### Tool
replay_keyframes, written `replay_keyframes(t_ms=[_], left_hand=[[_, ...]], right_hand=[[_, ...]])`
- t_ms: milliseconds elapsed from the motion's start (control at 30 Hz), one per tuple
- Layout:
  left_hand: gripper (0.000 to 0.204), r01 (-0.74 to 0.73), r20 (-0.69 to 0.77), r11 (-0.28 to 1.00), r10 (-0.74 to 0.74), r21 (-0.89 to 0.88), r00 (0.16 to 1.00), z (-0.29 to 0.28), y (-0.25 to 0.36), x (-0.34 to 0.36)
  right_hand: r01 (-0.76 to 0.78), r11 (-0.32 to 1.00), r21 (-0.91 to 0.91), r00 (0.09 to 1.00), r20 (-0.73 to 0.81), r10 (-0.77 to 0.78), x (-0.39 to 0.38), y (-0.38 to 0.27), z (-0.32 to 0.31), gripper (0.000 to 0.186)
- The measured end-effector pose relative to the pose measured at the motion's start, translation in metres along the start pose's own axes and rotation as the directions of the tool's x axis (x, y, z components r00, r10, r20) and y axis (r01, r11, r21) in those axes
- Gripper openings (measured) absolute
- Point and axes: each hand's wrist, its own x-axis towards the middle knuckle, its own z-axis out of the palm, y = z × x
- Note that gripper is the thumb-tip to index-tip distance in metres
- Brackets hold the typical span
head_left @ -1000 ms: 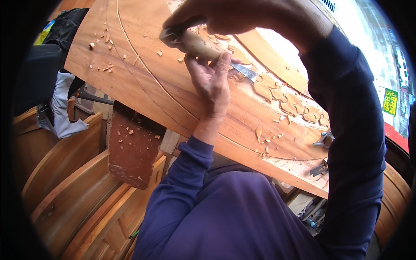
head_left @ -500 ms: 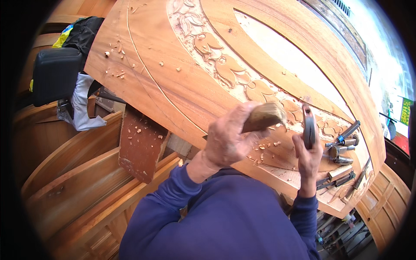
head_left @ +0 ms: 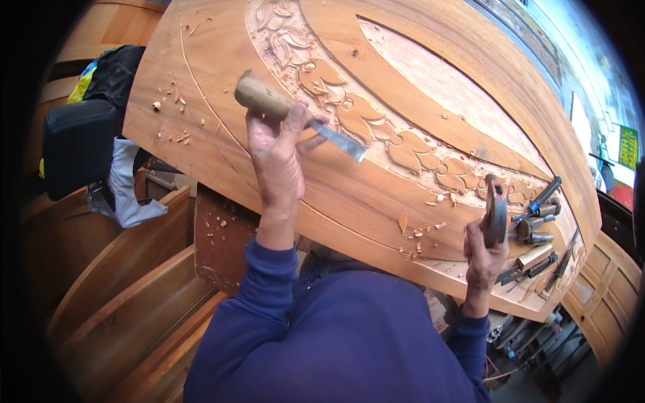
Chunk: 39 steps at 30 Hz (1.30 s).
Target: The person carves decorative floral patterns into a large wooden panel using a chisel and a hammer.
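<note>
My left hand [head_left: 274, 168] is closed around a chisel [head_left: 269, 99] with a thick, pale wooden handle. Its flat steel blade points right and toward me, above the large wooden panel [head_left: 349, 205]. A band of carved leaves and flowers [head_left: 410, 151] in relief curves across that panel, just beyond the blade tip. Lower on the right, my right hand [head_left: 485, 262] grips a dark, rounded tool with a wooden-coloured edge [head_left: 496, 216], seen nearly end-on; its exact kind is unclear. This hand is near the panel's right end, left of several loose carving tools [head_left: 537, 221].
Wood shavings [head_left: 418, 234] are scattered over the panel. At the left stand a black padded seat [head_left: 77, 141], a grey cloth [head_left: 124, 185] and a dark bag [head_left: 117, 77]. Curved wooden pieces [head_left: 121, 262] lean below the panel's left side; another panelled board [head_left: 601, 289] is at right.
My left hand has moved left and away from me, turning the chisel so that its blade now shows. My right hand has shifted slightly right and nearer, still gripping the dark tool.
</note>
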Motion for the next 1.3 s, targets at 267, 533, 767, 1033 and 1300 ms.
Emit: replay_keyframes(t_ms=[267, 533, 767, 1033, 1300], left_hand=[[0.036, -0.007, 0.063, 0.984, 0.019, -0.178, 0.998, 0.021, -0.03, 0.052], [0.053, -0.084, 0.102, 0.987, 0.098, -0.135, 0.99, 0.023, -0.023, 0.047], [0.05, -0.058, 0.122, 0.985, 0.079, -0.164, 0.989, 0.027, -0.029, 0.048], [0.054, -0.049, 0.083, 0.986, 0.063, -0.162, 0.995, 0.02, -0.035, 0.045], [0.058, -0.051, 0.073, 0.985, 0.063, -0.162, 0.995, 0.017, -0.039, 0.046]], right_hand=[[0.325, 0.937, 0.126, 0.939, 0.078, -0.336, 0.058, -0.117, 0.084, 0.027], [0.633, 0.696, 0.339, 0.665, 0.221, -0.713, 0.103, -0.201, 0.172, 0.06], [0.767, 0.45, 0.457, 0.212, 0.481, -0.851, 0.18, -0.217, 0.255, 0.06], [0.973, 0.184, -0.142, 0.181, 0.958, -0.222, 0.146, -0.287, 0.265, 0.052], [0.959, 0.156, -0.235, 0.204, 0.961, 0.189, 0.161, -0.298, 0.31, 0.048]])
